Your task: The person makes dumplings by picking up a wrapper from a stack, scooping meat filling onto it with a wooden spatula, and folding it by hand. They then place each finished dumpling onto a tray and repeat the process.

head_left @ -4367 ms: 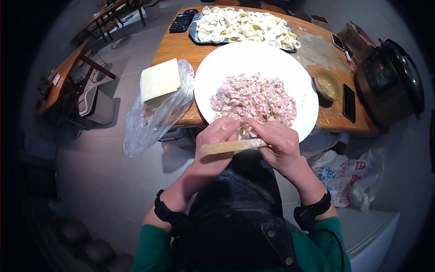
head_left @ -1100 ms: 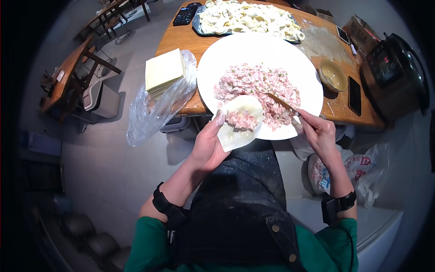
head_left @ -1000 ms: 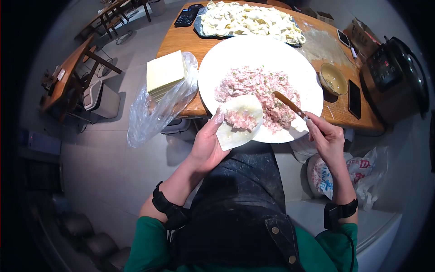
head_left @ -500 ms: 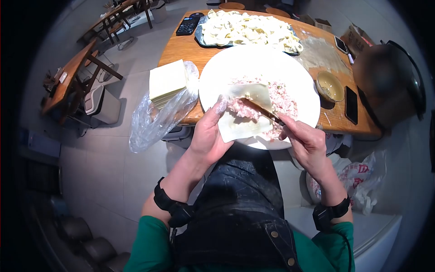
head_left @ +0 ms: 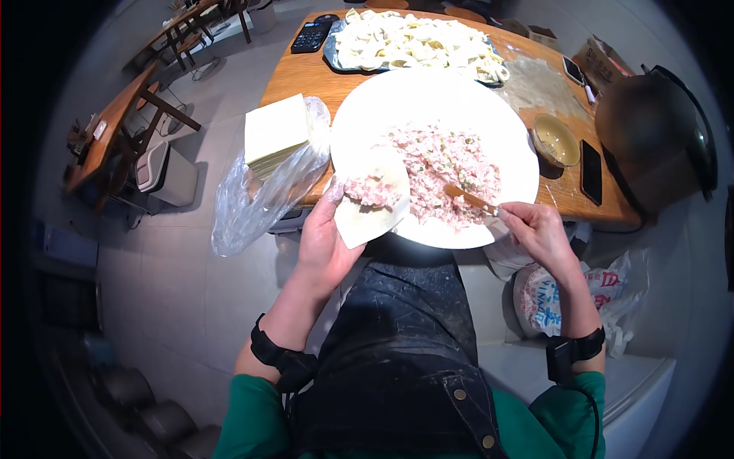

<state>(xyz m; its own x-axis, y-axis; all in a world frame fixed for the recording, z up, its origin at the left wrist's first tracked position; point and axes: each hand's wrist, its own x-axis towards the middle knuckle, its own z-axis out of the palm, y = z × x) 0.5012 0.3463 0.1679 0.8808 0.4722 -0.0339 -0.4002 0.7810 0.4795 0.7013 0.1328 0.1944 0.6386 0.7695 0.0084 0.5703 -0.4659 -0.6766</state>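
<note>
My left hand [head_left: 325,229] holds a pale dumpling wrapper [head_left: 358,223] at the left rim of a big white plate [head_left: 428,96]. A lump of pinkish minced meat [head_left: 375,193] lies on that wrapper. In my right hand [head_left: 535,229] is a slim spreader [head_left: 470,199] with a brown blade, gripped by its handle. Its blade touches the minced meat filling [head_left: 451,164], flecked with green, that is heaped on the plate. The fingers of my left hand are partly hidden behind the wrapper.
A stack of square wrappers [head_left: 275,134] sits in a plastic bag [head_left: 252,210] at the table's left edge. Behind the plate is a tray of folded dumplings [head_left: 413,42], beside a calculator [head_left: 313,36]. To the right are a small bowl [head_left: 556,141], a phone [head_left: 591,172] and a large pot [head_left: 657,145].
My left hand has drawn the wrapper with its meat leftward, away from the spreader. My right hand has moved right, and the blade has gone from the wrapper to the filling on the plate.
</note>
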